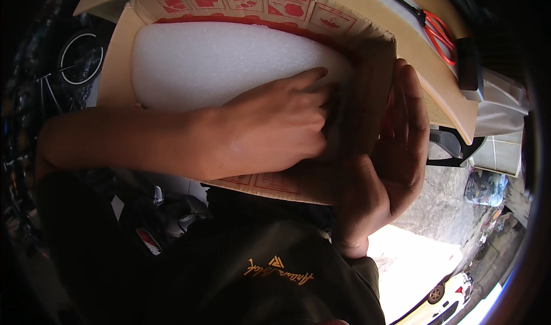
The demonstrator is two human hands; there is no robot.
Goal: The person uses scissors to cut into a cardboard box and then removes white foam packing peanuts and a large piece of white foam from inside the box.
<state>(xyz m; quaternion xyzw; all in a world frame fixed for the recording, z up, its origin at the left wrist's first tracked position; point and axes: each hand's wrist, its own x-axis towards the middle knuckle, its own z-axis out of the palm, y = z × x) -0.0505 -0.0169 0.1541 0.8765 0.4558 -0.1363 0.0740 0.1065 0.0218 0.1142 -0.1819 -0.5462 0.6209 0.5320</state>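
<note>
An open cardboard box [117, 67] with red print on its flaps holds a thick white foam block [224, 58]. My left forearm crosses the box from the left, and my left hand [281, 121] reaches into its right end. The fingers there are bent down into shadow, so their tips and anything in them are hidden. Around the outside of the right end wall [367, 104] my right hand [396, 153] is cupped, fingers along the wall and thumb by the near corner.
Beyond the box runs a tan tabletop [445, 104]. Scissors with orange handles [439, 38] lie on it at the far right, near a dark block-shaped object [469, 67]. Lower right, a white car [447, 302] stands outside past a concrete floor [425, 204].
</note>
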